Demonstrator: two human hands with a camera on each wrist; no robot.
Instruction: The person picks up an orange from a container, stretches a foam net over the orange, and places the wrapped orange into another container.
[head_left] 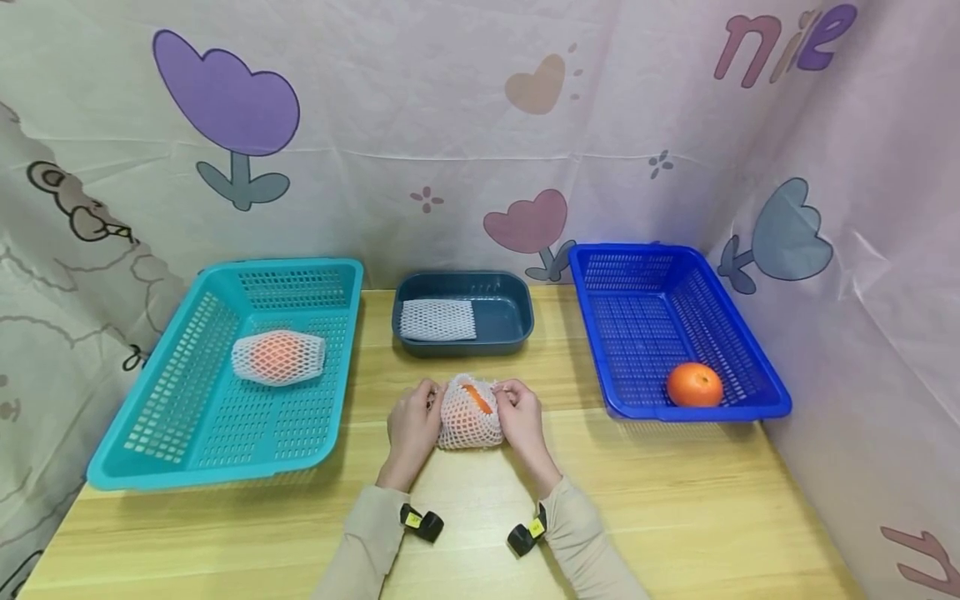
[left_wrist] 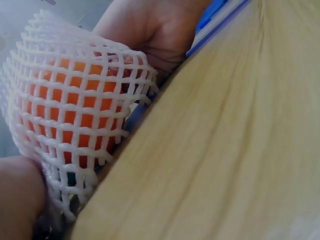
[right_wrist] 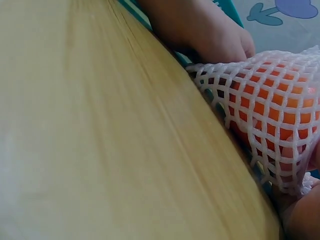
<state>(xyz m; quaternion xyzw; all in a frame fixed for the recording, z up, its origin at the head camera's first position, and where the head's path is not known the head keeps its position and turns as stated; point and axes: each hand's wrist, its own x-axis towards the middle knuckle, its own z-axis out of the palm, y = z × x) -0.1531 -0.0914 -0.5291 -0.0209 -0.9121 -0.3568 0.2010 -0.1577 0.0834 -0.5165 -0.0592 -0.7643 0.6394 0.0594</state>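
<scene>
In the head view, an orange [head_left: 477,398] shows through a gap in the white foam net sleeve [head_left: 468,429] around it, at the middle of the table. My left hand [head_left: 414,425] pinches the sleeve's left side, while my right hand [head_left: 522,423] pinches the right side. Both wrist views show the stretched mesh [left_wrist: 75,107] over the fruit [right_wrist: 277,107] close up. Some of the fingertips are hidden behind or inside the net.
A teal basket [head_left: 217,477] at left holds a net-wrapped orange [head_left: 277,358]. Behind the hands, a dark blue-grey tray [head_left: 504,312] contains flat white foam netting [head_left: 437,320]. At right, a blue basket [head_left: 630,333] holds a bare orange [head_left: 694,385]. A printed curtain [head_left: 420,100] hangs behind.
</scene>
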